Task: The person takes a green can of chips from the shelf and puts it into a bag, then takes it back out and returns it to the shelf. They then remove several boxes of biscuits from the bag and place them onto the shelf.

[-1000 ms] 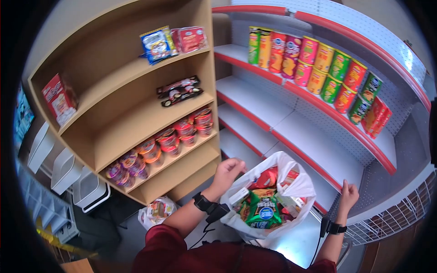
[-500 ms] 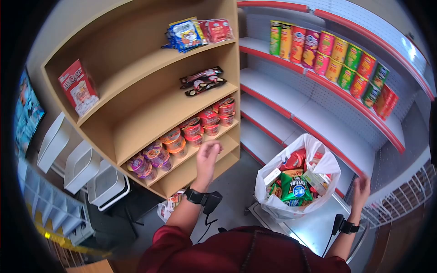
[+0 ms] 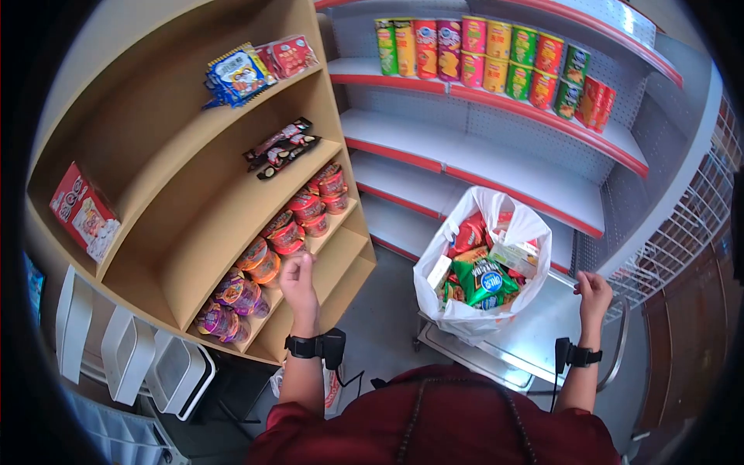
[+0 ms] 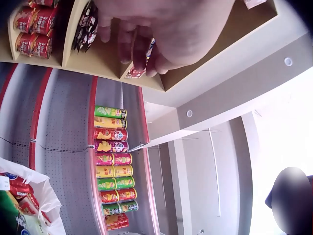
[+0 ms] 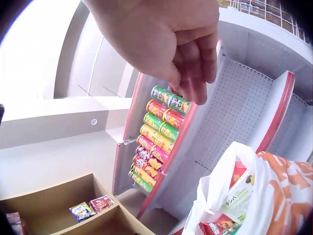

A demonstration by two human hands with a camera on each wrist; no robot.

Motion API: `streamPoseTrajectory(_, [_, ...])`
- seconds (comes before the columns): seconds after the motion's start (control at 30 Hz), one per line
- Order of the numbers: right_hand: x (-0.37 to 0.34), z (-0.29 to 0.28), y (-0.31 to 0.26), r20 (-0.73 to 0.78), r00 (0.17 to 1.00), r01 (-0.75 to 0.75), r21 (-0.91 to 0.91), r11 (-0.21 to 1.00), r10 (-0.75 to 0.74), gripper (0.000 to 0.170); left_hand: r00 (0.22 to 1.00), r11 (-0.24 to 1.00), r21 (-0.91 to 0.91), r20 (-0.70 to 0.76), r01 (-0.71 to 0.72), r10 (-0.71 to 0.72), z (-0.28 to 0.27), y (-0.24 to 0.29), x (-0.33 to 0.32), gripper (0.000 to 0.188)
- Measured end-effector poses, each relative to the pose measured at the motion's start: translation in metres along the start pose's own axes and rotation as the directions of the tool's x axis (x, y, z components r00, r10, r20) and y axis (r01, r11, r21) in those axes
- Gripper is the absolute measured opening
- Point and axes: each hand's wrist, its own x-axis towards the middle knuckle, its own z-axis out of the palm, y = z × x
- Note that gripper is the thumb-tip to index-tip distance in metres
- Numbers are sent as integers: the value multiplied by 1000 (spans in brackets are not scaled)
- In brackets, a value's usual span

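Plastic bag (image 3: 473,329), white, one, standing open-mouthed on the metal cart (image 3: 546,319), with a green packet (image 3: 482,280) and boxes inside; judged moderately heavy, its film soft and slippery, the packets crushable, best taken by both sides of the gathered rim. Left hand (image 3: 300,293), near the cup noodles (image 3: 239,293), and right hand (image 3: 594,297), apart from the bag: both empty, fingers loosely bent.

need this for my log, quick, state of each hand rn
Left hand: open, fingers loosely curled, holding nothing.
Right hand: open, fingers loosely curled, holding nothing.
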Motion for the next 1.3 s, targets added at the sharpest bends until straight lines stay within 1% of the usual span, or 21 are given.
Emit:
streamPoseTrajectory(0.07, [-4, -6, -11, 32, 996, -79, -231, 970, 89, 21, 998, 998, -37, -34, -52, 51, 2, -7, 0, 18])
streamPoseTrajectory(0.13, [-4, -13, -4, 41, 997, -58, -263, 963, 71, 24, 1000, 997, 74, -20, 10, -9, 7, -2, -2, 33])
streamPoseTrajectory(0.2, [-4, -16, 16, -1, 999, 52, -181, 982, -53, 24, 999, 1000, -19, -25, 20, -21, 12, -9, -4, 40])
streamPoseTrajectory(0.23, [-6, -15, 15, -13, 999, 26, -201, 979, -30, 24, 999, 998, -38, 12, 50, -49, 11, -7, -4, 43])
streamPoseTrajectory(0.3, [-12, -5, 5, -171, 978, 108, -63, 992, -117, 18, 998, 998, -60, 60, 16, -12, 10, -9, -2, 39])
streamPoseTrajectory(0.33, [-15, -8, 5, -178, 978, 91, -83, 992, -105, 18, 997, 997, -71, 78, -1, 7, 7, -14, 0, 36])
streamPoseTrajectory(0.37, [-17, -12, 5, -124, 991, 36, -78, 996, -46, 17, 995, 984, -180, 96, 4, 13, 5, -20, 1, 29])
streamPoseTrajectory(0.4, [-18, -14, 4, -69, 998, -18, -73, 997, 13, 16, 998, 976, -209, 50, 58, -49, 8, -17, -1, 24])
streamPoseTrajectory(0.43, [-21, -17, -3, -37, 997, -68, -176, 982, 62, 17, 996, 977, -205, 68, 66, -53, 7, -18, -1, 25])
streamPoseTrajectory(0.47, [-23, -19, -5, -41, 996, -80, -187, 979, 73, 17, 995, 977, -203, 85, 70, -53, 6, -20, -1, 25])
streamPoseTrajectory(0.53, [-22, -22, -7, 19, 985, -151, -391, 908, 172, 20, 993, 984, -157, 97, 79, -64, 7, -22, -3, 27])
streamPoseTrajectory(0.6, [-22, -19, -10, 20, 984, -160, -370, 915, 180, 22, 992, 991, -108, 104, 84, -72, 7, -25, -5, 30])
streamPoseTrajectory(0.67, [-21, -11, 0, -52, 996, -71, -83, 994, 67, 24, 985, 999, -26, 169, 38, -33, 5, -30, -5, 34])
streamPoseTrajectory(0.8, [-17, -6, 4, -110, 994, 2, -99, 995, -13, 23, 986, 992, -43, 118, 123, -117, 13, -35, -10, 38])
streamPoseTrajectory(0.87, [-13, -13, -7, 89, 986, -97, -361, 928, 138, 18, 979, 978, -198, 204, 68, -27, 14, -47, -8, 30])
streamPoseTrajectory(1.0, [-5, -3, 1, 177, 943, -184, -423, 887, 280, 16, 989, 977, -175, 110, 122, -103, 43, -43, -16, 17])
streamPoseTrajectory(1.07, [-7, 14, 10, 217, 976, 43, -143, 989, -11, 18, 972, 988, -26, 184, 155, -148, 51, -43, -20, 17])
streamPoseTrajectory(1.13, [-6, 31, -1, 255, 966, 87, -167, 982, -43, 21, 966, 984, 38, 189, 174, -178, 59, -45, -26, 17])
streamPoseTrajectory(1.2, [-3, 48, 8, 363, 911, 283, -203, 937, -196, 23, 939, 976, 61, 267, 208, -217, 67, -48, -30, 14])
streamPoseTrajectory(1.23, [-2, 55, 7, 370, 909, 282, -200, 938, -194, 23, 932, 975, 64, 283, 215, -224, 70, -50, -31, 12])
streamPoseTrajectory(1.3, [-3, 71, 2, 498, 817, 427, -184, 886, -290, 21, 912, 971, 89, 331, 224, -241, 77, -56, -34, 13])
